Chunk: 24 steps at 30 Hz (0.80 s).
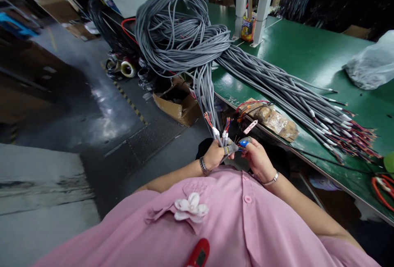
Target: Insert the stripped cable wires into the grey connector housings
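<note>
Cables: gray cable ends (219, 135) with stripped colored wires, just off the table edge at 6 o'clock.
Left hand (214, 155): closed around those ends.
Right hand (257, 158): pinching small blue piece (243, 143), touching the wires.
Table: green table (310, 58), cable bundle (184, 33) at 11 o'clock.

green surface (308, 53), open cardboard box (178, 103) on floor, tape rolls (123, 67), clear plastic bag (374, 62) (crumpled), white posts (252, 4)
</note>
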{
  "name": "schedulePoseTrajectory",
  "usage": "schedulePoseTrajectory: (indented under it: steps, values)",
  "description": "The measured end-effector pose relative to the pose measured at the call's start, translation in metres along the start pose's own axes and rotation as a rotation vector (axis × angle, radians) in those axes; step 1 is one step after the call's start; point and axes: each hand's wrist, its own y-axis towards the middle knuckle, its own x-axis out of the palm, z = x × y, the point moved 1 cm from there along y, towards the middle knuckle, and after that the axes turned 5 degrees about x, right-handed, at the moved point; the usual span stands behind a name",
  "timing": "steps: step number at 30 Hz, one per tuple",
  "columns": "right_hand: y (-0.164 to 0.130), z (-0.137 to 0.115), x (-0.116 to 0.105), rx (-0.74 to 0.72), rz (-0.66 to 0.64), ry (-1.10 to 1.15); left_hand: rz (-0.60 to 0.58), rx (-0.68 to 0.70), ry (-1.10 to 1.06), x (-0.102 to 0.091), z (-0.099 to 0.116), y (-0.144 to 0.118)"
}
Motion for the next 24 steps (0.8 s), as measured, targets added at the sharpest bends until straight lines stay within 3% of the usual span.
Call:
schedulePoseTrajectory:
  steps: [5,10,16,24]
  values:
    - [0.013,-0.002,-0.020,0.038,-0.006,0.141,0.003,-0.047,-0.116,-0.006,0.005,0.002]
    - [0.026,-0.008,-0.032,0.046,-0.040,0.108,-0.062,-0.123,-0.221,-0.003,0.016,0.008]
    - [0.041,-0.019,-0.026,-0.030,-0.130,0.014,-0.124,-0.163,-0.320,0.005,0.015,0.027]
    - [0.040,-0.025,-0.017,-0.048,-0.065,0.095,-0.102,-0.191,-0.389,0.006,0.012,0.035]
